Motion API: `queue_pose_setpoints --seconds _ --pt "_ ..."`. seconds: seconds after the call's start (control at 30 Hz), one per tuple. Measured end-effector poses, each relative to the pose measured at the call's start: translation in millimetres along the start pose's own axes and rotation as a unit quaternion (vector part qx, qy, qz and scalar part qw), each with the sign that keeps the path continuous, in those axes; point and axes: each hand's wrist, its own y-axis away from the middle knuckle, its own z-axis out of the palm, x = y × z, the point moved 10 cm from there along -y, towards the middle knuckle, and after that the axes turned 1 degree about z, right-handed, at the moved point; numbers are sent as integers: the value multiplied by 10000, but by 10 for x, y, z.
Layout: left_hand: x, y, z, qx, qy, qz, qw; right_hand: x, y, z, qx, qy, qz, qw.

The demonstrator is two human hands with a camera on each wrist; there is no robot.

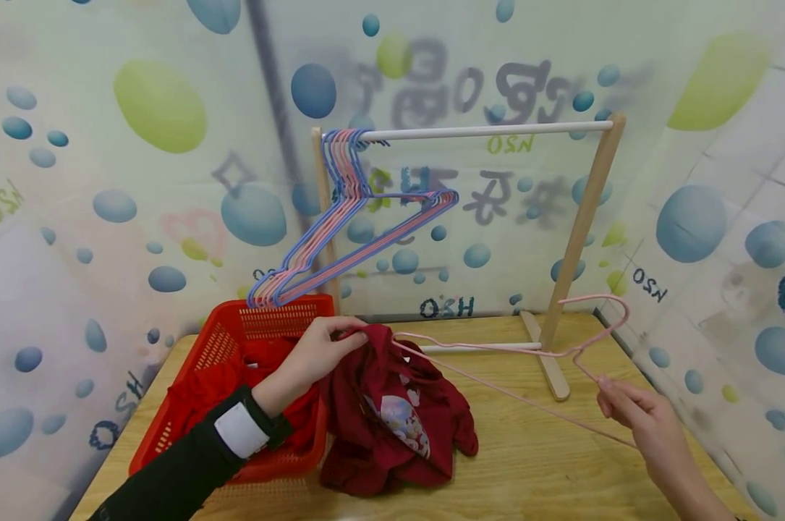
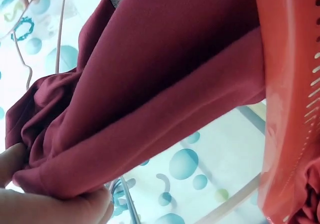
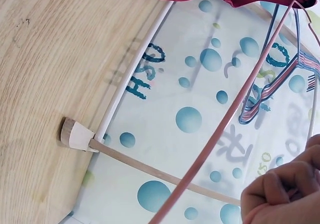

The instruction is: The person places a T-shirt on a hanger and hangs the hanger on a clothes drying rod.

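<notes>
A dark red printed garment (image 1: 399, 412) hangs bunched from my left hand (image 1: 323, 347), whose thumb and fingers pinch its upper edge. In the left wrist view the cloth (image 2: 150, 83) falls in long folds away from the fingertips. My right hand (image 1: 646, 420) pinches a pink wire hanger (image 1: 490, 349) near its neck, with the hook upward. The hanger's far end reaches the garment's top opening beside my left hand. From the right wrist, the hanger's bar (image 3: 215, 139) runs up toward the garment, and the right fingers look curled.
A red plastic basket (image 1: 236, 311) with red clothes (image 1: 210, 391) stands at left. Behind, a rack with a white rail (image 1: 483, 132) and wooden posts (image 1: 584, 224) bears several blue and pink hangers (image 1: 349, 210) at its left end. The wooden table (image 1: 529, 463) lies beneath.
</notes>
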Motion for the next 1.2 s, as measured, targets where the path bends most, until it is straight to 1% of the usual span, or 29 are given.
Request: queue_pose_setpoints --seconds 0.1,0.17,0.27,0.33,0.43,0.53,0.63,0.77,0.87,0.97,1.1,1.2 --pt "39 10 -1 53 51 106 9999 -18 16 24 -42 -45 -43 10000" --pt "96 17 3 111 -28 281 9995 -30 23 38 -58 -136 -69 9999" --pt "198 41 9 250 -326 590 9974 -49 36 61 -96 -282 -150 9994" --pt "247 53 28 287 -529 738 9955 -63 43 74 -108 -371 -237 9990" --pt "285 71 46 343 -805 824 9928 -92 52 95 -140 -514 -402 9978" --pt "309 83 59 363 -1026 870 9902 -124 56 116 -178 -608 -542 9965" --pt "327 91 83 258 -1157 881 9890 -158 58 140 -220 -633 -653 9956" --pt "341 87 119 75 -1208 836 9891 -202 64 184 -302 -703 -783 9940" --pt "353 88 129 42 -1229 768 9894 -217 69 223 -353 -763 -787 9934" --pt "382 97 143 15 -1239 727 9896 -231 73 256 -370 -686 -782 9939" --pt "438 120 184 -109 -1324 868 9873 -259 85 297 -413 -491 -856 9943" --pt "460 134 219 -234 -1411 991 9847 -258 95 318 -405 -484 -837 9945"
